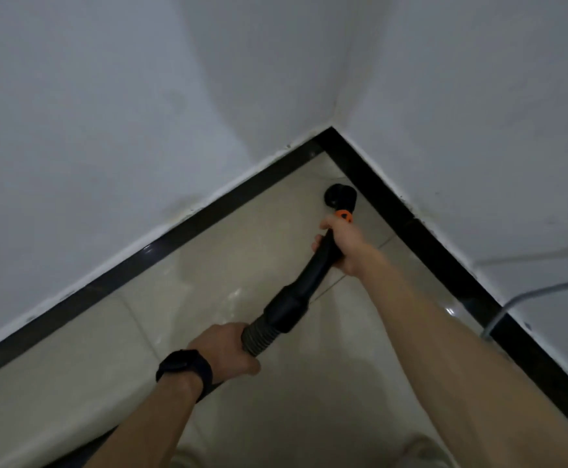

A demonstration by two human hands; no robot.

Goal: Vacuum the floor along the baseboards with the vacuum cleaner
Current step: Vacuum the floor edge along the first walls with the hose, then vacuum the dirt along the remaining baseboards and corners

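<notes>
Gripping the ribbed hose [254,336] nearest the camera, the left hand [223,349] has its fingers curled round it just behind the black cuff, with a dark watch [184,366] on that wrist. Further out, the right hand [343,246] wraps its fingers round the curved black wand [323,261], just below an orange fitting [343,216]. Beyond it the round black nozzle [339,195] appears to rest on the pale tiled floor [235,265], just beside the right-hand black baseboard [444,255] and near the corner. To do this pass well, I judge the nozzle should run flat and tight against the skirting and be drawn slowly into the corner, the rear hand feeding slack so the hose doesn't tug. A grey cable [512,304] crosses the baseboard on the right; best steer clear of it. No container shows; the vacuum's dust bin is out of view
</notes>
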